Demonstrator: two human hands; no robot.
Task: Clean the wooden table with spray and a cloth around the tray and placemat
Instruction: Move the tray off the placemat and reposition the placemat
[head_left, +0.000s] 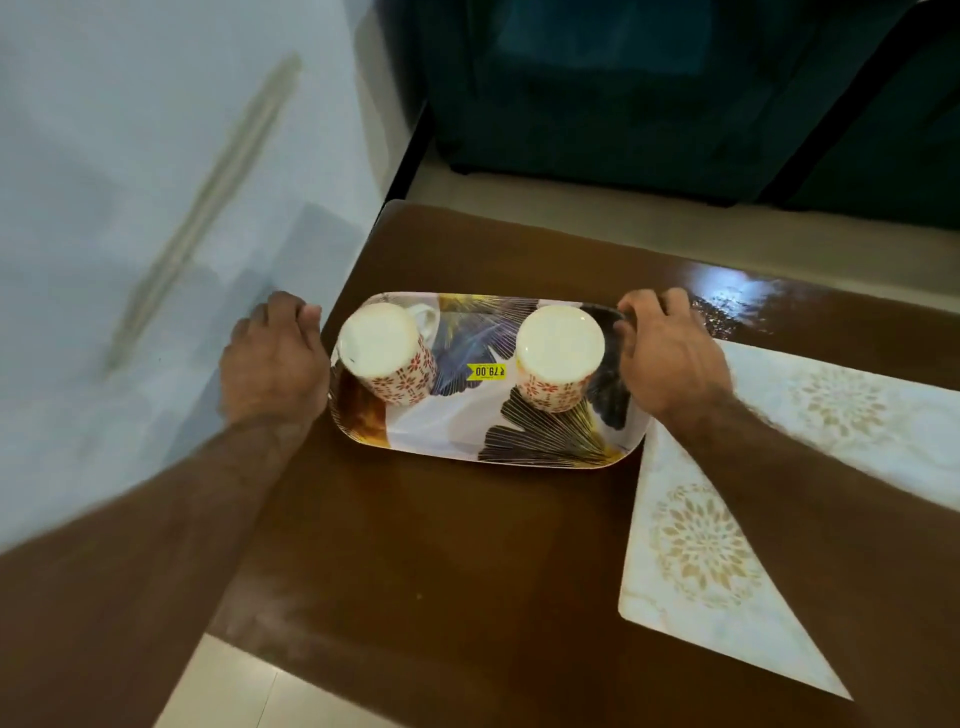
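Observation:
A patterned oval tray (447, 431) with a yellow price sticker lies on the dark wooden table (441, 545), near its left edge. Two upturned floral mugs stand on it, a left mug (387, 353) and a right mug (558, 358). My left hand (275, 358) has its fingers curled at the tray's left end. My right hand (670, 353) grips the tray's right rim. A white placemat (727, 530) with gold flowers lies to the right, its corner under the tray's right end. No spray bottle or cloth is in view.
A pale wall (156, 208) runs close along the table's left side. Beyond the far edge stands a dark teal sofa (623, 93) on a light floor. A wet, shiny patch (737, 306) glints on the wood past my right hand.

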